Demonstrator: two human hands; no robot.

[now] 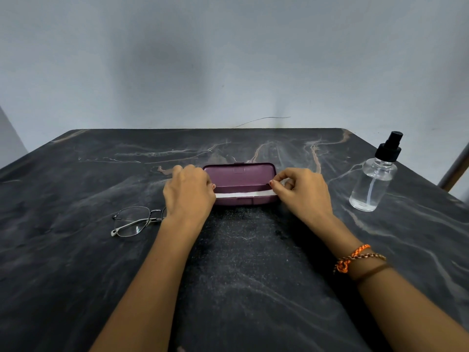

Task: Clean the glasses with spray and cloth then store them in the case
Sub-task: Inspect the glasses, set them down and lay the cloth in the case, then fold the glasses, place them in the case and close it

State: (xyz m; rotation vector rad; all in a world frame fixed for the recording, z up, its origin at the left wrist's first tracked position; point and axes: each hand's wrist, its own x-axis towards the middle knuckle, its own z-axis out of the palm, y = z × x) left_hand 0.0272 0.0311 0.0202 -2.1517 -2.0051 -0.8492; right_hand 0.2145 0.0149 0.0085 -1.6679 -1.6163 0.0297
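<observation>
Over the open case (239,182), both hands (189,191) (303,191) pinching a white cloth (241,195) taut, glasses (137,221) left.

Single head-worn view, forward and down, close over the table (76,250).

Left hand (189,191) hiding glasses' (134,221) right lens, case's (241,184) left end, cloth's (243,194) left end

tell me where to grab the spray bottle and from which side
Grip the spray bottle around its clear round body, below the black pump head, coming from its left with the right hand. It stands upright on the table, apart from the case, with that side unobstructed.
</observation>
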